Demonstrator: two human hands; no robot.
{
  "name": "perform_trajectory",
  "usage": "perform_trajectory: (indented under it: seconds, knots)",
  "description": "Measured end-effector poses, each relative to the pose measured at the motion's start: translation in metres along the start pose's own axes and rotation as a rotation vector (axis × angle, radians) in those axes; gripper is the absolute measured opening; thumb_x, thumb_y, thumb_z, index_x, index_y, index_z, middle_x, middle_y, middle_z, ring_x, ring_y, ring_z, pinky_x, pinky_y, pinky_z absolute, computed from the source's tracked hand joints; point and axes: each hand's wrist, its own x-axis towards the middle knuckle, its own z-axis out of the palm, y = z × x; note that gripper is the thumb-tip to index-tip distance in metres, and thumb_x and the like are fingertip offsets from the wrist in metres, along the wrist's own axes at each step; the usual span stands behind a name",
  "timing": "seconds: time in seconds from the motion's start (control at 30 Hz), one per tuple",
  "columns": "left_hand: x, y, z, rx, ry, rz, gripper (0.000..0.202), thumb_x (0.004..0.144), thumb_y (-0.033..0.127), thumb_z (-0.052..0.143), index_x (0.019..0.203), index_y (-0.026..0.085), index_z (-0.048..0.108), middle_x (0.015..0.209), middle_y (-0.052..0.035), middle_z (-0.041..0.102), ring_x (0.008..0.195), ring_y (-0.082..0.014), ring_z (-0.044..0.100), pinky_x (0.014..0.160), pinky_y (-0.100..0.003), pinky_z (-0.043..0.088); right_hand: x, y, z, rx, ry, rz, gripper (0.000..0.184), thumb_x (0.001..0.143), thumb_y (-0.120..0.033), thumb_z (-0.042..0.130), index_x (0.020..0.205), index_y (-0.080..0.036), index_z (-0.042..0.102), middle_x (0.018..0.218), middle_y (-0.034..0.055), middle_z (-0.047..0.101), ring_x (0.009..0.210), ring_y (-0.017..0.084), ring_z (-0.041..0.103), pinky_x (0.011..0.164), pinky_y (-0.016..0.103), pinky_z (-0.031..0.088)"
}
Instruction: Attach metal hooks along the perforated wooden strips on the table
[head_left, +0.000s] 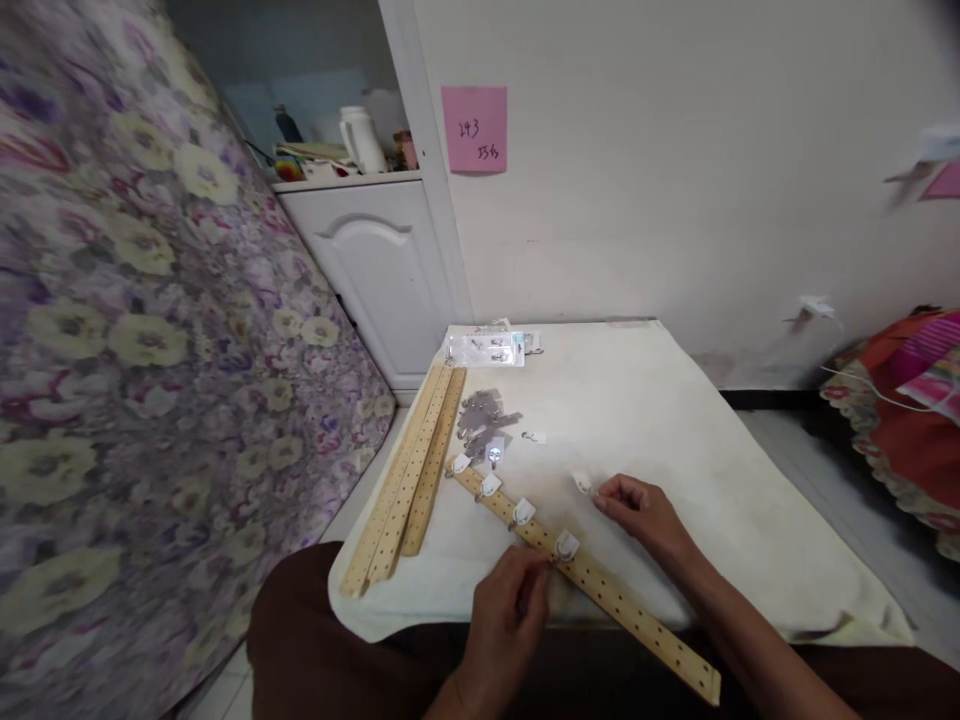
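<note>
A long wooden strip with rows of holes (637,618) lies slanting across the table's near side, its lower right end past the edge. Several white tags with small metal loops (567,545) sit along its upper half. My left hand (510,605) is closed, thumb and fingertips pinched on the strip's near edge beside the lowest tag. Just right of the strip, my right hand (637,510) pinches a small white tag (582,484) above the cloth; any metal part on it is too small to make out. A loose tag with a metal piece (534,437) lies farther back.
More perforated wooden strips (405,470) lie along the left side of the cloth-covered table (720,540). Small clear bags with metal pieces (481,412) are heaped beside them. Clear packaging (484,349) lies at the back. A floral curtain (187,350) hangs to the left.
</note>
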Motion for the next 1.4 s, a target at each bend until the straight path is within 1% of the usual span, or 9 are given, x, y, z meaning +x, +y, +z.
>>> perform_trajectory:
  seconds: [0.2, 0.43, 0.53, 0.67, 0.8, 0.97, 1.07, 1.23, 1.4]
  knots:
    - [0.009, 0.029, 0.006, -0.062, 0.036, 0.014, 0.031, 0.085, 0.018, 0.053, 0.116, 0.023, 0.050, 0.099, -0.0024, 0.060, 0.080, -0.0134, 0.057, 0.071, -0.025, 0.047, -0.038, -0.037, 0.020, 0.107, -0.193, -0.078, 0.016, 0.074, -0.029, 0.067, 0.071, -0.017, 0.058, 0.059, -0.0044, 0.050, 0.056, 0.009, 0.042, 0.052, 0.022, 0.032]
    - [0.008, 0.033, 0.007, -0.085, 0.017, 0.036, 0.020, 0.083, 0.014, 0.052, 0.100, 0.023, 0.058, 0.089, 0.0005, 0.063, 0.079, -0.0131, 0.058, 0.072, -0.024, 0.047, -0.055, -0.038, 0.036, 0.155, -0.277, -0.069, 0.016, 0.071, -0.025, 0.069, 0.065, -0.016, 0.057, 0.057, -0.0045, 0.051, 0.054, 0.008, 0.041, 0.051, 0.021, 0.030]
    - [0.006, 0.033, 0.006, -0.109, 0.033, 0.019, 0.018, 0.082, 0.015, 0.053, 0.098, 0.022, 0.059, 0.082, 0.0009, 0.063, 0.073, -0.0123, 0.058, 0.068, -0.022, 0.046, -0.055, -0.040, 0.030, 0.145, -0.277, -0.073, 0.017, 0.076, -0.029, 0.064, 0.066, -0.016, 0.059, 0.057, -0.0035, 0.054, 0.052, 0.008, 0.042, 0.049, 0.021, 0.031]
    - [0.001, 0.036, 0.008, -0.220, 0.048, -0.067, 0.016, 0.082, 0.019, 0.055, 0.097, 0.021, 0.060, 0.080, 0.0009, 0.062, 0.070, -0.0120, 0.057, 0.065, -0.021, 0.045, -0.047, -0.037, 0.015, 0.136, -0.117, -0.115, 0.019, 0.081, -0.036, 0.061, 0.076, -0.018, 0.060, 0.061, -0.0035, 0.054, 0.051, 0.008, 0.045, 0.048, 0.021, 0.033]
    - [-0.005, 0.041, 0.013, -0.367, -0.010, -0.154, 0.013, 0.084, 0.026, 0.056, 0.095, 0.021, 0.060, 0.076, 0.0015, 0.060, 0.066, -0.0108, 0.053, 0.061, -0.020, 0.043, -0.041, -0.026, 0.009, 0.184, -0.240, -0.057, 0.030, 0.079, -0.041, 0.063, 0.099, -0.019, 0.059, 0.075, -0.0012, 0.059, 0.056, 0.010, 0.054, 0.047, 0.020, 0.037]
    - [-0.008, 0.041, 0.022, -0.450, -0.077, -0.175, 0.013, 0.085, 0.028, 0.054, 0.095, 0.021, 0.059, 0.077, 0.0019, 0.058, 0.067, -0.0104, 0.050, 0.062, -0.020, 0.041, -0.046, -0.015, 0.010, 0.342, -0.383, 0.079, 0.031, 0.080, -0.046, 0.061, 0.089, -0.017, 0.061, 0.065, -0.0017, 0.060, 0.050, 0.009, 0.054, 0.046, 0.020, 0.038]
    - [-0.007, 0.040, 0.026, -0.446, -0.097, -0.199, 0.012, 0.083, 0.026, 0.056, 0.094, 0.020, 0.059, 0.078, 0.0017, 0.059, 0.068, -0.0110, 0.050, 0.062, -0.020, 0.040, -0.050, -0.012, 0.008, 0.402, -0.374, 0.098, 0.031, 0.080, -0.046, 0.061, 0.087, -0.016, 0.060, 0.061, -0.0024, 0.059, 0.048, 0.008, 0.052, 0.046, 0.020, 0.038]
    - [-0.009, 0.036, 0.034, -0.435, -0.172, -0.222, 0.018, 0.079, 0.021, 0.058, 0.097, 0.021, 0.057, 0.086, -0.0001, 0.062, 0.077, -0.0135, 0.055, 0.070, -0.023, 0.043, -0.053, -0.007, 0.002, 0.307, -0.383, 0.073, 0.026, 0.070, -0.037, 0.071, 0.083, -0.017, 0.060, 0.069, -0.0022, 0.060, 0.056, 0.009, 0.051, 0.053, 0.022, 0.040]
    - [-0.022, 0.026, 0.040, -0.565, -0.207, -0.311, 0.023, 0.083, 0.024, 0.055, 0.105, 0.021, 0.052, 0.082, 0.0011, 0.058, 0.072, -0.0119, 0.055, 0.066, -0.023, 0.044, -0.051, 0.004, -0.009, 0.205, -0.285, 0.024, 0.020, 0.072, -0.032, 0.068, 0.082, -0.017, 0.059, 0.065, -0.0036, 0.056, 0.057, 0.010, 0.048, 0.053, 0.022, 0.035]
